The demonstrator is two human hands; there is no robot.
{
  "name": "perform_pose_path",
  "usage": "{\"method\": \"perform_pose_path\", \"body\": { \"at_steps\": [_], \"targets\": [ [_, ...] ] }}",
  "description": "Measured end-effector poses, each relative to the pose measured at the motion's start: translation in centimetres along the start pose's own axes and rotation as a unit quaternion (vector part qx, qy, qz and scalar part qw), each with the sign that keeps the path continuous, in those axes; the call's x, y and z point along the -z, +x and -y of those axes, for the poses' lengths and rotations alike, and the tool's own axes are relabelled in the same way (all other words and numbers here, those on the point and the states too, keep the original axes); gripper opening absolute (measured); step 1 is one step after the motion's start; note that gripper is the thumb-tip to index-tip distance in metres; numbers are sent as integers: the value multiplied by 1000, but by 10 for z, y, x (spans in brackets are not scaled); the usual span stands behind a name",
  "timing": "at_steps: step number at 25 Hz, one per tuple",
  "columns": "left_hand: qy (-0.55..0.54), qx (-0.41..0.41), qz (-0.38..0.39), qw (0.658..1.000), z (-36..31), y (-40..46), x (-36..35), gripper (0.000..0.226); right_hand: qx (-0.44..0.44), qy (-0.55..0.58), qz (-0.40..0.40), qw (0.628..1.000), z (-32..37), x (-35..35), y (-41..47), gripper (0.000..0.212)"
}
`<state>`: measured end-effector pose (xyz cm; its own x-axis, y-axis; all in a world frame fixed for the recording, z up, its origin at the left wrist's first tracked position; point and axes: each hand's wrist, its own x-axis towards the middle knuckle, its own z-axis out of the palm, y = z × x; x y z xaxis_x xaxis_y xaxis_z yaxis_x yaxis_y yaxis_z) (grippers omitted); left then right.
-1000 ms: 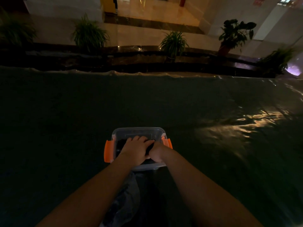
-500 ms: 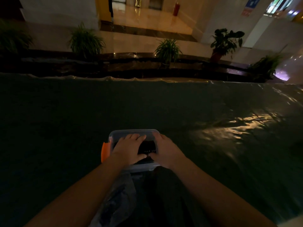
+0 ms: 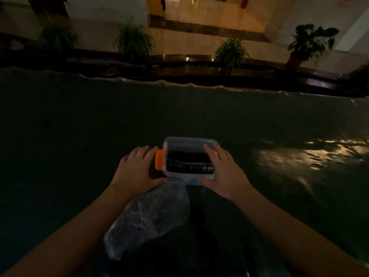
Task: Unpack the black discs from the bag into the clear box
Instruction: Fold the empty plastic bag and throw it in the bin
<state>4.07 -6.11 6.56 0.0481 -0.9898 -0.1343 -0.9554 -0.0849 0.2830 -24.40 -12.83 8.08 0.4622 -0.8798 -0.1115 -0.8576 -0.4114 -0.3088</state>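
Head view, dim light: the clear box sits on the dark covered table, its long axis running left to right across the picture, open top facing up. Inside, the black discs stand on edge in rows, packed side by side along that same left-right line. The left hand lies flat with fingers spread, just beside the orange latch on the box's left end, thumb reaching toward the near-left corner, holding nothing. The right hand rests open over the box's right end, fingers extended along the rim, not closed around anything. The crumpled clear bag lies nearer the person, just below the box between the forearms; whether discs remain inside it is too dark to tell.
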Motion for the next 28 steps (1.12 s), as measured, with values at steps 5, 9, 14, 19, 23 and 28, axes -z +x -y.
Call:
{"method": "perform_pose_path", "body": {
  "at_steps": [5, 9, 14, 19, 23, 28],
  "targets": [
    [-64, 60, -30, 996, 52, -61, -36, 62, 77, 64, -32, 994, 59, -38, -32, 62],
    [-72, 80, 21, 994, 77, -93, -67, 53, 124, 50, 2, 991, 124, -82, -37, 50],
    [-50, 17, 56, 997, 58, -102, -98, 66, -52, 174, 68, 981, 114, -111, -32, 42],
    [-5, 47, 111, 993, 36, -102, -124, 96, -21, 173, 46, 984, 45, -104, -57, 37],
    [18, 85, 139, 987, 12, -103, -144, 106, -27, 120, 80, 989, -17, -103, -75, 37],
    [5, 17, -73, 997, -17, -111, -140, 61, -38, -28, 11, 999, -32, -107, -85, 38]
  ]
}}
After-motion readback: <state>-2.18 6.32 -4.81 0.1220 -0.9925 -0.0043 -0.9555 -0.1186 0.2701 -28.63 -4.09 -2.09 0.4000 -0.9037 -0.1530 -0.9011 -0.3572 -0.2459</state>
